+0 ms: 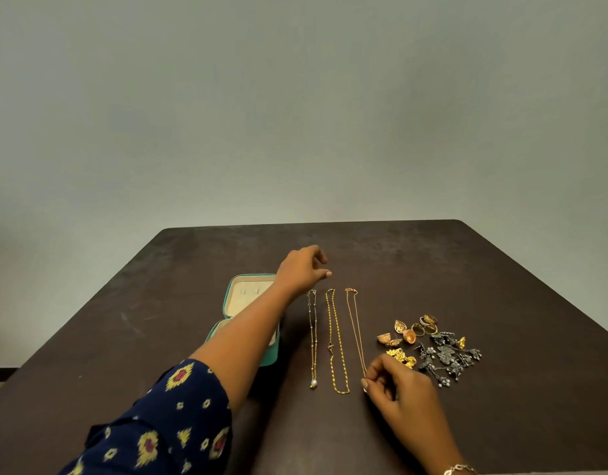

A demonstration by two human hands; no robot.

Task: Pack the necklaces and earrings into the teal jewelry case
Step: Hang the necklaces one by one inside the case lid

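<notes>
Head view: left hand (302, 269) reaches far, grip loosely spread; right hand (395, 382) pinches thin chain (355, 323).

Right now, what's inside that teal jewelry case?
The teal jewelry case stands open. Its raised lid shows pale beige lining with two small tabs, no jewelry there. The left forearm crosses over the bottom tray, so most of its contents cannot be seen.
</notes>
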